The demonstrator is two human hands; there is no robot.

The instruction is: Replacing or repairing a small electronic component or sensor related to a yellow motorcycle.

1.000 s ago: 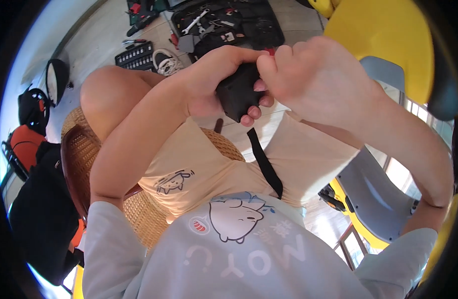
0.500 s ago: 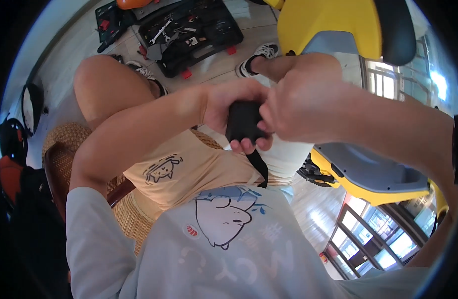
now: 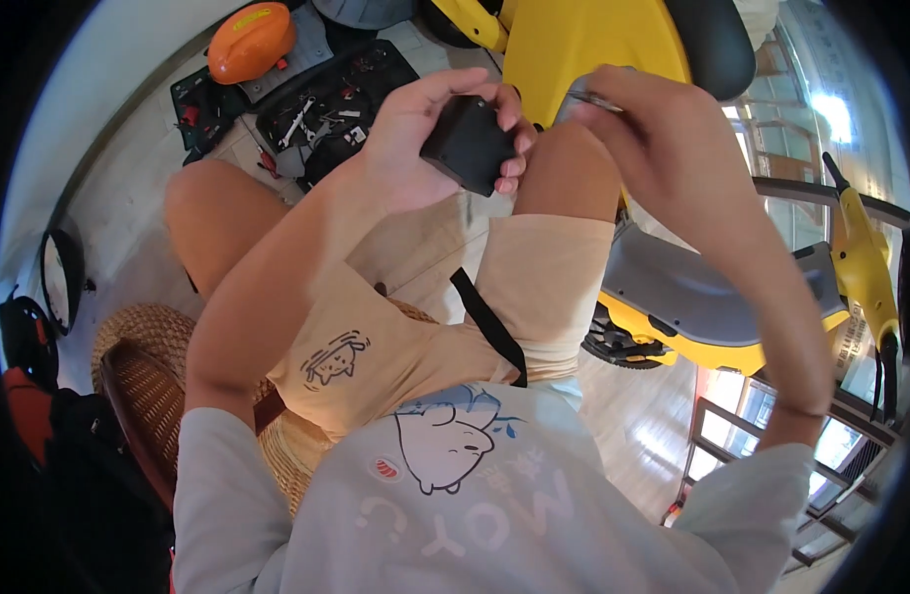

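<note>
My left hand (image 3: 405, 148) is raised in front of my lap, its fingers wrapped round the edges of a small black box (image 3: 468, 145) with flat faces and squared corners. To the right, apart from the box, my right hand (image 3: 663, 124) pinches a thin metal piece (image 3: 600, 101). Only a short length of that piece shows between the fingertips, so its kind is unclear. A black strap (image 3: 489, 322) hangs at my waist over the tan shorts (image 3: 544, 252).
On the tiled floor ahead lies an open black toolbox (image 3: 351, 99) with wrenches and small parts. An orange helmet (image 3: 251, 43) rests beside it. A yellow scooter (image 3: 593, 45) stands close on the right. I sit on a woven chair (image 3: 138, 376); a round mirror (image 3: 59, 282) is at far left.
My hands have come apart. The left has lifted the black box upward, turning it; the right has moved away to the right, and the thin metal piece now shows in its fingers.
</note>
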